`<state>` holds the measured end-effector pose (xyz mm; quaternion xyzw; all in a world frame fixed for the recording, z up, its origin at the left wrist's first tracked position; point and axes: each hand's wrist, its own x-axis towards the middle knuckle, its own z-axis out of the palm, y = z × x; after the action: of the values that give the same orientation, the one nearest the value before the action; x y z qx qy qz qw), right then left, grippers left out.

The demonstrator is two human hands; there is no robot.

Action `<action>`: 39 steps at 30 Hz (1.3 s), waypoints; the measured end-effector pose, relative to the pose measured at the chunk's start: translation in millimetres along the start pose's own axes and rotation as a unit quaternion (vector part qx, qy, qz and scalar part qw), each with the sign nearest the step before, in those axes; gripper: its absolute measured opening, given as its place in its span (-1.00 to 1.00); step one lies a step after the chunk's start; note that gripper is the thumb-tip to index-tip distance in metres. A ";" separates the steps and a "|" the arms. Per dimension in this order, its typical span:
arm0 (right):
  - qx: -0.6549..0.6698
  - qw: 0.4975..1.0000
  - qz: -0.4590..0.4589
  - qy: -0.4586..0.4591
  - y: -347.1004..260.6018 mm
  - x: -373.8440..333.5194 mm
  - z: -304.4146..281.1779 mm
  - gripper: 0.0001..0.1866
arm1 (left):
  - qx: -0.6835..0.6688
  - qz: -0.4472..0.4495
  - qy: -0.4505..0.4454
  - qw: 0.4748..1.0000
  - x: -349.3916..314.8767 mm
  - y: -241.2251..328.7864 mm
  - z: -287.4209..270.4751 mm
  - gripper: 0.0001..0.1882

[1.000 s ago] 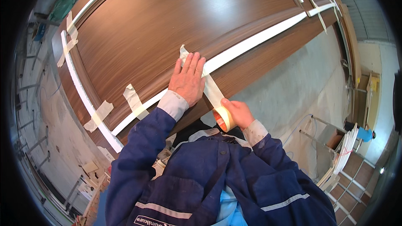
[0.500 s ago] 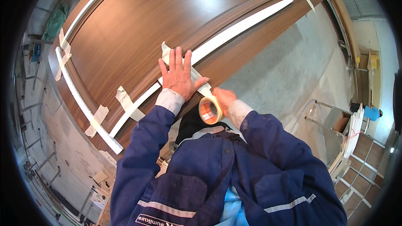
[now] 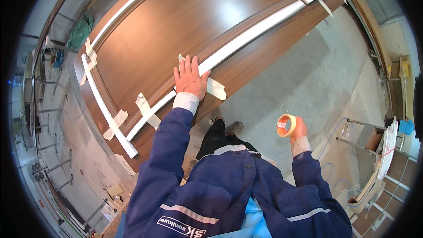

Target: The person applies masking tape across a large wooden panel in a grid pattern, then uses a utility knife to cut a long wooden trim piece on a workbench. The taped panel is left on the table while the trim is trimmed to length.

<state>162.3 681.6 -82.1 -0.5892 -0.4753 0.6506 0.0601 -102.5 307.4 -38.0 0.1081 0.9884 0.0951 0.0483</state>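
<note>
My left hand (image 3: 190,78) lies flat, fingers stretched, on a brown wood-grain door panel (image 3: 145,48). Under it passes a strip of cream masking tape (image 3: 216,89), laid across a long white strip (image 3: 251,35); its loose end shows at the panel's near edge. A shorter white strip (image 3: 152,109) starts just left of the hand, crossed by another tape piece (image 3: 143,105). Away to the right, over the floor, my right hand (image 3: 300,128) is closed round a roll of masking tape (image 3: 280,124), held apart from the panel.
More white strips are taped round the panel, among them a left-end strip (image 3: 103,108) and a far strip (image 3: 119,15). Grey concrete floor (image 3: 282,79) lies to the right. A metal-framed stand (image 3: 363,139) with stacked white pieces (image 3: 385,154) stands at the lower right.
My right hand has moved right, away from the panel, with the tape roll. The tape now ends loose at the panel's edge, apart from the roll. My left hand stays pressed down.
</note>
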 end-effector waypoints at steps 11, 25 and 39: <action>0.021 0.996 -0.081 -0.036 30.1 -65.1 -94.7 -0.66 | 0.040 0.026 -0.024 0.999 -5.1 10.6 -17.5 0.29; 0.048 0.927 -0.261 -0.264 -193.8 23.4 25.6 -0.61 | 0.078 0.014 -0.130 0.988 6.9 36.3 -50.3 0.64; -0.237 0.816 -0.378 -0.367 -387.9 94.1 95.0 -0.64 | -0.435 0.320 0.002 0.842 212.7 372.1 -66.1 -0.68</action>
<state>-130.9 899.5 104.6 -0.0771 -0.7870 0.6118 -0.0193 -240.7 699.7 84.5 0.3861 0.7563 0.5253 0.0554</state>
